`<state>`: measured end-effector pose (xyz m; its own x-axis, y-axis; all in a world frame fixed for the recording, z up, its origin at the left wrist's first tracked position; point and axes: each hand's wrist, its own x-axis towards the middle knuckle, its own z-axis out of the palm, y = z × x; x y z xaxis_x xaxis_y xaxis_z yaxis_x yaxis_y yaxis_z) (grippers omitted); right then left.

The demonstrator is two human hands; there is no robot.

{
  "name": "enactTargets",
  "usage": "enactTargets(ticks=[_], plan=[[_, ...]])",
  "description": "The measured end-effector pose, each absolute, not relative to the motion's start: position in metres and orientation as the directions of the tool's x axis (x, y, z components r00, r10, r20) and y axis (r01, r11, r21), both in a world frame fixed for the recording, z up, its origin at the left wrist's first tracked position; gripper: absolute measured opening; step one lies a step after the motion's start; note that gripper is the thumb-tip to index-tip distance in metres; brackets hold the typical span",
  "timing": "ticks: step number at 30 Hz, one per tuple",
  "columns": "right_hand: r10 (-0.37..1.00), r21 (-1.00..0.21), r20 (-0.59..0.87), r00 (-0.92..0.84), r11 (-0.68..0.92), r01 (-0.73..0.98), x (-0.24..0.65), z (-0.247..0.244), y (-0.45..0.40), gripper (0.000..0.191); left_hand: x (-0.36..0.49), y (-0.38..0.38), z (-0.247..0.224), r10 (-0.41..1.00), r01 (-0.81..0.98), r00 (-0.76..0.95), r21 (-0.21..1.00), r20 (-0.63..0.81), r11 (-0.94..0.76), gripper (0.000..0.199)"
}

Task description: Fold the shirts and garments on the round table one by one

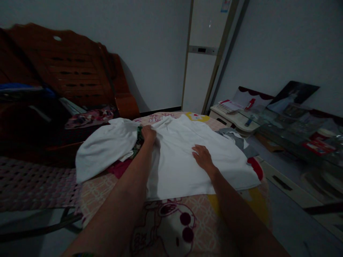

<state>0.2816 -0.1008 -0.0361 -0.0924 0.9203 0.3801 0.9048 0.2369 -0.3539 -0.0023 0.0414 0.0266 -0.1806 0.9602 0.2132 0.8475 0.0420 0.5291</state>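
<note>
A white shirt [177, 164] lies spread over a round table, its left sleeve [107, 142] stretched out to the left. At the base of that sleeve my left hand [148, 135] is closed on the fabric, and folds run out from it across the cloth. My right hand [203, 157] rests on the middle of the shirt with its fingers spread. Under the sleeve, dark green patterned cloth [138, 144] and crimson cloth [118, 169] stick out. Grey cloth [241, 142] shows past the shirt's right side.
Pink cloth with cartoon figures [174, 228] covers the table. A wooden bench [69, 71] with clothes on it stands at the left, near a woven seat [37, 182]. To the right is a glass-topped cabinet [284, 132] holding several items. A tall white appliance [199, 78] fills the corner.
</note>
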Motion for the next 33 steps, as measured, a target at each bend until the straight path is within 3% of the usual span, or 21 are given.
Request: enactTargets(ticks=[5, 9, 13, 18, 23, 27, 33], plan=[[0.904, -0.333, 0.416, -0.099, 0.253, 0.908, 0.283, -0.038, -0.099, 0.027, 0.003, 0.014, 0.024, 0.934, 0.844, -0.303, 0.51, 0.192, 0.168, 0.047], [0.915, -0.346, 0.393, -0.095, 0.243, 0.906, 0.283, -0.037, -0.099, 0.027, 0.023, 0.009, 0.029, 0.939, 0.923, -0.107, 0.384, 0.327, -0.029, 0.05], [0.912, -0.365, 0.402, -0.084, 0.244, 0.899, 0.284, -0.039, -0.1, 0.027, 0.036, 0.006, 0.021, 0.957, 0.926, 0.183, 0.287, 0.225, -0.244, 0.039], [0.885, -0.393, 0.461, -0.061, 0.265, 0.881, 0.285, -0.042, -0.099, 0.028, 0.033, -0.001, 0.003, 0.96, 0.934, 0.222, 0.245, 0.169, -0.259, 0.028], [0.948, -0.451, 0.317, -0.026, 0.175, 0.875, 0.29, -0.013, -0.083, 0.026, 0.028, 0.001, 0.0, 0.953, 0.92, 0.246, 0.266, 0.178, -0.287, 0.029], [0.928, -0.497, 0.352, 0.124, 0.073, 0.865, 0.301, 0.018, -0.048, 0.03, 0.027, 0.004, -0.002, 0.951, 0.913, 0.242, 0.287, 0.193, -0.29, 0.032], [0.873, -0.675, 0.349, 0.339, -0.017, 0.738, 0.319, 0.036, 0.029, 0.036, 0.028, 0.004, -0.007, 0.965, 0.924, 0.208, 0.293, 0.16, -0.247, 0.038]])
